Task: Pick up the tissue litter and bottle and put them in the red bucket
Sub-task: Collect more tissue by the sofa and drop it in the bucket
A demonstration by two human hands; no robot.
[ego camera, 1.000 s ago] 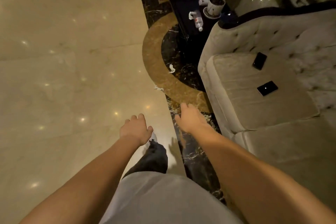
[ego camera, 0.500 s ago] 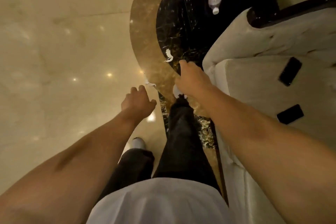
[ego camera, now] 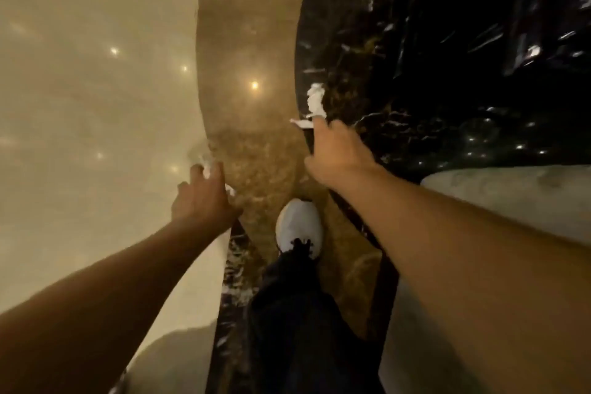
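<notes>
Head view: my right hand (ego camera: 335,150) reaches the white tissue (ego camera: 315,102) on the black marble floor (ego camera: 431,57), fingertips touching, not yet closed; my left hand (ego camera: 204,195) closes over another scrap (ego camera: 206,169). Bottle and table have left view.

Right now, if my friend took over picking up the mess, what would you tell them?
Left hand: reaching down over a small white tissue scrap on the floor; the picture is too blurry to tell whether its grip has closed.
Right hand: fingertips at a crumpled white tissue lying where the brown and black floor meet; not lifted yet.
The bottle and the red bucket are not in view.
Done: nothing is in the bucket as far as can be seen.
Left: grab both tissues, find the bottle, and carry everything to the bucket.
</notes>
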